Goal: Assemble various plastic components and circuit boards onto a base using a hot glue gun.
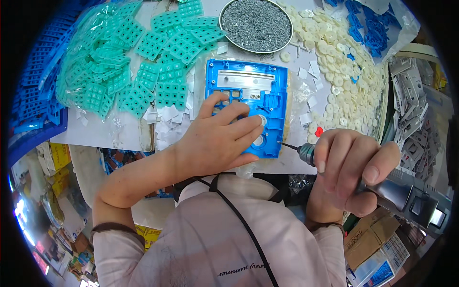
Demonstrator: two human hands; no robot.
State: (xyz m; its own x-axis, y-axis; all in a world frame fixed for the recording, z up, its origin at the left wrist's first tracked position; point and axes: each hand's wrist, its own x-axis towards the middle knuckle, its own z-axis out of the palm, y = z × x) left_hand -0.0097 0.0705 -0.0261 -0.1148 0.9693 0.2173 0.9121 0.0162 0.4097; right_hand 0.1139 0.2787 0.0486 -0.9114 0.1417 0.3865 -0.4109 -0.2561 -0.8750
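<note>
The single head camera looks steeply down, from close above, at the worktop [110,131]; its fisheye bends the edges.

By my right side, low down, lies a brown carton [366,239] with a blue-and-white printed label [385,268] beside it. At my left stand yellow boxes [60,158]. Clear bags [401,24] hold blue parts far right.

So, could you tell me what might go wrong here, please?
1. The electric screwdriver in the right hand has its bit beside the blue housing; a slip could reach the left hand pressing on it.
2. The dish of screws sits close behind and could be knocked.
</note>
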